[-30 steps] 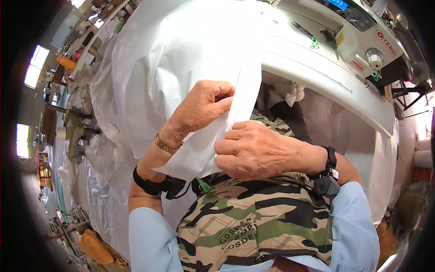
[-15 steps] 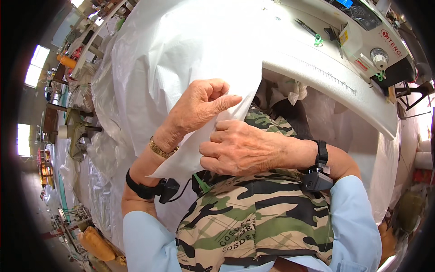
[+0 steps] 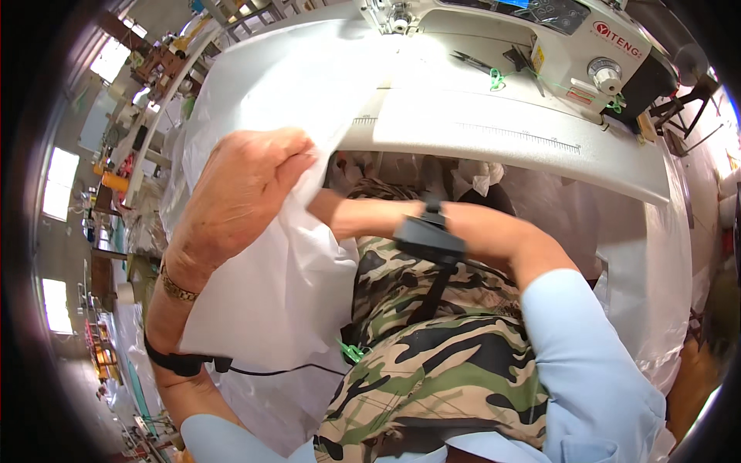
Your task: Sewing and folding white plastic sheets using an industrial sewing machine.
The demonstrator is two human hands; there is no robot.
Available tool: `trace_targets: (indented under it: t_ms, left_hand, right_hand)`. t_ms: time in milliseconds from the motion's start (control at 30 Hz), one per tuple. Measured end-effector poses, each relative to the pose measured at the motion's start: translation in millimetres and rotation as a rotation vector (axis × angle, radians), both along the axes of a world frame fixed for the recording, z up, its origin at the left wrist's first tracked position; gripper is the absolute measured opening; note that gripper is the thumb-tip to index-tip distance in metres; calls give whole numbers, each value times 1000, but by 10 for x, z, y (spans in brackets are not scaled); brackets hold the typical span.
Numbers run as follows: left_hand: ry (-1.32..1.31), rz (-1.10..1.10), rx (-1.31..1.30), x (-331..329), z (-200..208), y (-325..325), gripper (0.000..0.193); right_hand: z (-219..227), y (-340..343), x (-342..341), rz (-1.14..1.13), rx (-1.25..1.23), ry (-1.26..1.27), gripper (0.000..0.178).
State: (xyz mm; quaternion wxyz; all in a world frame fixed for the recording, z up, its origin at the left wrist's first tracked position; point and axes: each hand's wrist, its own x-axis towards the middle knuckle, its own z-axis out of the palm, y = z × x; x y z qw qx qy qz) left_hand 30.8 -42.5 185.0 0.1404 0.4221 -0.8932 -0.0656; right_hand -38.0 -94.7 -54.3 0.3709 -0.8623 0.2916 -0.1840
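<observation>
My left hand (image 3: 239,197) is raised, its fingers pinched round the edge of a thin white sheet (image 3: 262,309). From the fingers the sheet hangs down in loose folds, and more of it spreads over the machine table. My right arm reaches across to the left. Only the back part of my right hand (image 3: 327,211) shows; its fingers are hidden behind the hanging sheet. A white sewing machine (image 3: 575,38) stands beyond, its needle area (image 3: 398,21) lit from above.
Tweezers (image 3: 472,62) and a green thread scrap (image 3: 497,79) lie on the machine bed. A ruler scale (image 3: 517,133) runs along the pale table edge (image 3: 625,170). A camouflage apron (image 3: 448,347) covers my lap. A black cable (image 3: 285,369) trails from my left forearm.
My left hand has moved left and down, lifting the sheet's edge. My right hand has gone left, behind the sheet. More of the sewing machine shows.
</observation>
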Motion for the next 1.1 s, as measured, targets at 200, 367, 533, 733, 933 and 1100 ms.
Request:
trace_targets:
  t_ms: [200, 367, 533, 733, 933, 1100]
  left_hand:
    - [-355, -181, -41, -104, -33, 12, 7]
    - [-332, -59, -34, 227, -1014, 314, 5]
    - [-86, 196, -105, 303, -1865, 497, 4]
    - [387, 382, -47, 160, -1978, 512, 5]
    - [851, 582, 301, 121, -1991, 657, 23]
    - [1020, 627, 377, 29, -1890, 742, 32]
  right_hand:
    - [67, -319, 439, 322, -238, 118, 28]
    - [-178, 131, 106, 467, -415, 60, 21]
    - [480, -56, -903, 354, -124, 93, 17]
    - [688, -856, -1380, 103, -689, -105, 12]
    - [691, -1008, -1446, 122, -435, 1, 9]
    - [745, -962, -1402, 77, -341, -18, 10]
